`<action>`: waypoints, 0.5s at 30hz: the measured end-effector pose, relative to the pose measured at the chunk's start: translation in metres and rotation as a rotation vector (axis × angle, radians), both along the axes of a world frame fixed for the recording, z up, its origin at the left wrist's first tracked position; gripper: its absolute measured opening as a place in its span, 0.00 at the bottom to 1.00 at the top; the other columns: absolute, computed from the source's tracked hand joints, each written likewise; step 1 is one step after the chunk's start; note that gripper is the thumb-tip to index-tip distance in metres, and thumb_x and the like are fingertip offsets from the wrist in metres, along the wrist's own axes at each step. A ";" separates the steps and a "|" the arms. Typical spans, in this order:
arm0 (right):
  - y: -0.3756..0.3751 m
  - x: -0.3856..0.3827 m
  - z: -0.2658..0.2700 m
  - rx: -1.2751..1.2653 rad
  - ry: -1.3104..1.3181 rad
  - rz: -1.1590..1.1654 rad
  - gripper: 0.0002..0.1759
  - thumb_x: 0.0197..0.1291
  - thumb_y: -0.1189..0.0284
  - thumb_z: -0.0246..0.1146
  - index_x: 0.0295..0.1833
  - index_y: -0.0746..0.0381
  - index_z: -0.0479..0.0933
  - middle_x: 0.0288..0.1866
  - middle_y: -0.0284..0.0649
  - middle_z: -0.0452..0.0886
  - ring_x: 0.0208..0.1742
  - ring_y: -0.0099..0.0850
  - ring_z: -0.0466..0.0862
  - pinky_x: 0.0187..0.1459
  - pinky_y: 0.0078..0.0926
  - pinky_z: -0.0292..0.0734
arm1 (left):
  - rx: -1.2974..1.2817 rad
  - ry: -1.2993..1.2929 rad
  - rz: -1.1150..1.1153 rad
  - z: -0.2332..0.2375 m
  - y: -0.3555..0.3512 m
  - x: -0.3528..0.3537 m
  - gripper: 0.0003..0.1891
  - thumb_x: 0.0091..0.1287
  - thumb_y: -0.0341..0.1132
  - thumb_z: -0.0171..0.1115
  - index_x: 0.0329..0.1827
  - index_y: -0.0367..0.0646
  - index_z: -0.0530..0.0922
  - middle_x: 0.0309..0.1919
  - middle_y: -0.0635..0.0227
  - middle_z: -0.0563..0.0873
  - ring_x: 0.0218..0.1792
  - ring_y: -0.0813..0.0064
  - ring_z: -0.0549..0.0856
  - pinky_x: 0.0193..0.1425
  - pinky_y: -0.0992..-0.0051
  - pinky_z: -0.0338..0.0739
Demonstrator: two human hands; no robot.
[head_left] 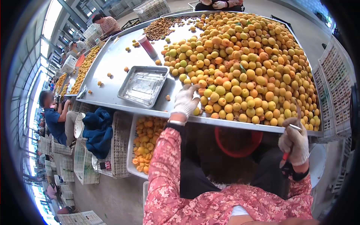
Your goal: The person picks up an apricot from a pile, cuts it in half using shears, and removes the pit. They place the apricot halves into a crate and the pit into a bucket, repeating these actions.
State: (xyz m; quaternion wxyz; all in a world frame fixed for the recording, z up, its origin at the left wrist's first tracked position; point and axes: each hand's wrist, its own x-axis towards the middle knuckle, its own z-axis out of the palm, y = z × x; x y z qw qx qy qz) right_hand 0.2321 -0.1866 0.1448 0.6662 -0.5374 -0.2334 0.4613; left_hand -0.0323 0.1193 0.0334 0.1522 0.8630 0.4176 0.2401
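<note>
My left hand (185, 100), in a white glove, reaches over the front edge of the metal table (108, 95), its fingers at the left side of a large heap of apricots (240, 75). Its fingers are spread and touch the fruit at the heap's edge. My right hand (294, 142), also gloved, is closed around a small tool with a red handle (285, 156) at the table's front right edge. A metal tray (144, 87) lies just left of my left hand. Below the edge, a white crate holds halved apricots (144, 144).
A red basin (238, 141) sits under the table edge between my arms. A red-and-white cup (147, 46) and a pile of pits (159, 28) are farther back. White crates (333, 90) stand at the right. Co-workers sit left (58, 116) and beyond the table.
</note>
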 end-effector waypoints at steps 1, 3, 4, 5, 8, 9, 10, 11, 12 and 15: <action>-0.002 0.009 0.000 0.003 -0.015 -0.027 0.09 0.64 0.73 0.58 0.48 0.65 0.72 0.15 0.27 0.60 0.10 0.19 0.60 0.14 0.20 0.59 | -0.007 0.139 -0.032 -0.005 0.013 0.010 0.24 0.54 0.32 0.65 0.58 0.53 0.78 0.55 0.57 0.79 0.53 0.57 0.82 0.57 0.63 0.77; -0.005 0.028 -0.004 0.017 -0.002 -0.084 0.11 0.64 0.72 0.59 0.48 0.65 0.71 0.15 0.26 0.60 0.10 0.18 0.60 0.14 0.20 0.58 | 0.078 0.315 -0.125 -0.018 0.034 0.025 0.25 0.54 0.31 0.64 0.58 0.55 0.78 0.55 0.56 0.77 0.55 0.54 0.80 0.58 0.60 0.76; -0.005 0.034 -0.006 0.024 -0.019 -0.098 0.11 0.64 0.72 0.60 0.48 0.65 0.71 0.15 0.26 0.60 0.10 0.18 0.60 0.14 0.20 0.58 | 0.078 0.315 -0.129 -0.025 0.042 0.030 0.25 0.54 0.31 0.64 0.58 0.55 0.78 0.55 0.56 0.77 0.55 0.54 0.80 0.58 0.60 0.76; -0.005 0.040 -0.009 0.030 -0.035 -0.112 0.11 0.64 0.71 0.60 0.48 0.65 0.71 0.15 0.27 0.60 0.10 0.18 0.59 0.14 0.20 0.58 | 0.047 0.329 -0.165 -0.027 0.049 0.033 0.25 0.54 0.31 0.64 0.59 0.56 0.78 0.54 0.55 0.76 0.54 0.52 0.80 0.58 0.59 0.76; 0.001 0.050 -0.023 0.002 0.005 -0.129 0.12 0.63 0.71 0.61 0.48 0.65 0.72 0.15 0.28 0.62 0.10 0.19 0.61 0.14 0.20 0.59 | 0.028 0.420 -0.211 -0.026 0.056 0.037 0.26 0.54 0.30 0.63 0.59 0.57 0.78 0.52 0.53 0.77 0.53 0.51 0.80 0.56 0.57 0.76; 0.002 0.052 -0.028 -0.003 0.013 -0.130 0.12 0.63 0.71 0.61 0.48 0.65 0.72 0.15 0.28 0.62 0.10 0.19 0.61 0.14 0.20 0.59 | 0.044 0.491 -0.216 -0.024 0.056 0.036 0.26 0.54 0.30 0.61 0.59 0.58 0.78 0.51 0.52 0.78 0.53 0.51 0.80 0.54 0.57 0.76; 0.005 0.053 -0.033 -0.046 0.014 -0.116 0.11 0.62 0.71 0.61 0.48 0.65 0.72 0.15 0.28 0.63 0.10 0.20 0.62 0.14 0.19 0.60 | 0.002 0.464 -0.221 -0.033 0.062 0.031 0.25 0.53 0.33 0.63 0.58 0.57 0.79 0.50 0.51 0.79 0.50 0.51 0.82 0.53 0.57 0.77; 0.007 0.054 -0.036 -0.087 0.015 -0.101 0.11 0.62 0.72 0.60 0.48 0.65 0.72 0.15 0.29 0.64 0.10 0.20 0.62 0.14 0.19 0.60 | 0.000 0.468 -0.221 -0.034 0.065 0.026 0.25 0.53 0.33 0.63 0.58 0.57 0.79 0.50 0.51 0.79 0.50 0.51 0.82 0.53 0.57 0.77; 0.010 0.053 -0.033 -0.111 0.000 -0.066 0.11 0.61 0.73 0.60 0.47 0.65 0.72 0.14 0.30 0.66 0.10 0.21 0.64 0.15 0.19 0.61 | -0.049 0.455 -0.188 -0.033 0.067 0.021 0.26 0.52 0.33 0.65 0.58 0.57 0.79 0.48 0.51 0.79 0.49 0.50 0.82 0.54 0.58 0.77; 0.016 0.056 -0.036 -0.170 -0.032 -0.027 0.11 0.60 0.74 0.60 0.47 0.66 0.72 0.14 0.31 0.67 0.09 0.22 0.64 0.15 0.20 0.62 | -0.096 0.429 -0.129 -0.030 0.066 0.019 0.26 0.49 0.34 0.68 0.56 0.56 0.80 0.45 0.50 0.80 0.48 0.49 0.82 0.54 0.59 0.78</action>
